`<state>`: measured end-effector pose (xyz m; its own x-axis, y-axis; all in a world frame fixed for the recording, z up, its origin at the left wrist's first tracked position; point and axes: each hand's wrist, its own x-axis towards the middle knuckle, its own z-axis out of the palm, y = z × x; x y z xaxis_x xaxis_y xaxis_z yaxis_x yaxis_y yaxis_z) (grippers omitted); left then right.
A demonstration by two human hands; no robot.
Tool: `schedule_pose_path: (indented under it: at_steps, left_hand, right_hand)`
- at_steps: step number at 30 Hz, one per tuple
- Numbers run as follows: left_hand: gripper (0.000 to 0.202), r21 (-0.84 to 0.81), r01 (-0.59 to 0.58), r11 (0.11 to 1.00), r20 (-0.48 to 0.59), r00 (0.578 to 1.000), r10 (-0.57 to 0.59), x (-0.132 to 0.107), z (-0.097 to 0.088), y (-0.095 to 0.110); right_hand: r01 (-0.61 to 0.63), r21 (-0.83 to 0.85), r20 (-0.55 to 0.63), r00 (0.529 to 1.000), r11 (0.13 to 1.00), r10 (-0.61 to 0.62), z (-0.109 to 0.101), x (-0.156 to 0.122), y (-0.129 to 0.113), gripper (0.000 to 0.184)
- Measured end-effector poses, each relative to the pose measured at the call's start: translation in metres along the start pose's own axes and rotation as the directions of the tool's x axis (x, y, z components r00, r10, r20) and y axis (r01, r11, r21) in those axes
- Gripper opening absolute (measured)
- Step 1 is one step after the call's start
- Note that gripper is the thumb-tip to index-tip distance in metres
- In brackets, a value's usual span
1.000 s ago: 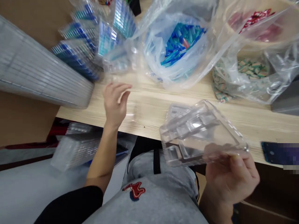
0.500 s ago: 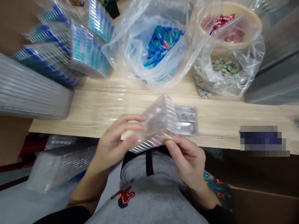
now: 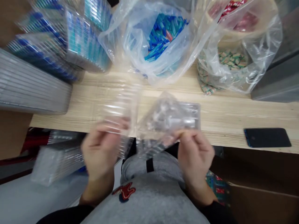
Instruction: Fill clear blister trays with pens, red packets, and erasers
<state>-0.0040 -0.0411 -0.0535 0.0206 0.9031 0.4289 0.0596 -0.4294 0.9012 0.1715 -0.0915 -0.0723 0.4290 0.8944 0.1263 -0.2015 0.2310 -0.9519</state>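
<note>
My left hand (image 3: 100, 149), smeared by motion, is closed on the near edge of a clear plastic blister tray (image 3: 128, 105). My right hand (image 3: 195, 152) pinches the near right edge of another clear tray or small stack of trays (image 3: 161, 116), tilted at the table's front edge. Behind it, a further clear compartmented tray (image 3: 197, 113) lies flat on the table. The tray on the left is blurred and see-through, so its exact outline is hard to make out.
Farther back stand a plastic bag (image 3: 140, 40) of blue and teal pieces and a clear bag (image 3: 257, 71) of small wrapped pieces. Filled trays (image 3: 81, 40) and a tall stack of clear trays (image 3: 30, 84) fill the left. A phone (image 3: 267, 137) lies right.
The trays that were together between my hands are now apart: my left hand has drawn one to the left, while my right hand keeps the rest. The view has shifted slightly.
</note>
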Motion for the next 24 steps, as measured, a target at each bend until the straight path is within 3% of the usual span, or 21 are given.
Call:
schedule_pose_path:
  at_steps: [2, 3, 5, 7, 9, 10, 14, 18, 21, 24]
  left_hand:
    - [0.011, 0.072, -0.157, 0.985, -0.148, 0.975, 0.166, 0.010, -0.013, -0.008]
    - [0.014, 0.177, -0.224, 0.959, -0.114, 0.963, 0.246, 0.013, -0.020, -0.012]
    - [0.022, 0.460, -0.316, 0.830, 0.135, 0.949, 0.286, 0.015, -0.035, -0.023]
    - [0.024, 0.644, -0.434, 0.630, 0.413, 0.890, 0.191, 0.010, -0.044, -0.034]
    - [0.021, 0.679, -0.548, 0.489, 0.564, 0.816, 0.132, -0.001, -0.044, -0.045]
    - [0.020, 0.668, -0.581, 0.464, 0.602, 0.789, 0.123, -0.007, -0.040, -0.050]
    - [0.020, 0.553, -0.622, 0.554, 0.703, 0.705, 0.091, -0.025, -0.009, -0.066]
    - [0.016, 0.464, -0.615, 0.637, 0.730, 0.673, 0.117, -0.032, 0.024, -0.083]
    - [0.020, 0.518, -0.596, 0.614, 0.744, 0.668, 0.021, -0.032, 0.027, -0.095]
    - [0.019, 0.544, -0.479, 0.689, 0.705, 0.706, -0.066, -0.027, 0.015, -0.092]
  right_hand:
    - [0.034, 0.000, -0.185, 0.982, 0.999, -0.033, -0.014, 0.005, 0.014, 0.018]
    - [0.038, -0.020, -0.232, 0.972, 0.999, -0.042, -0.021, 0.007, 0.021, 0.017]
    - [0.014, -0.089, -0.265, 0.963, 0.996, -0.037, -0.035, 0.009, 0.032, 0.014]
    - [0.002, -0.097, -0.295, 0.955, 0.995, -0.031, -0.044, 0.009, 0.038, 0.014]
    - [0.016, -0.035, -0.354, 0.935, 0.999, -0.027, -0.051, 0.010, 0.039, 0.013]
    - [0.025, 0.006, -0.385, 0.923, 1.000, -0.021, -0.054, 0.010, 0.038, 0.012]
    - [0.037, 0.073, -0.474, 0.881, 0.997, 0.001, -0.074, 0.018, 0.028, 0.010]
    - [0.015, -0.015, -0.572, 0.820, 1.000, -0.021, -0.103, 0.023, 0.017, 0.022]
    - [-0.064, -0.063, -0.587, 0.809, 0.996, 0.015, -0.115, 0.021, 0.008, 0.034]
    - [-0.025, -0.028, -0.545, 0.839, 0.999, 0.006, -0.107, 0.013, 0.004, 0.016]
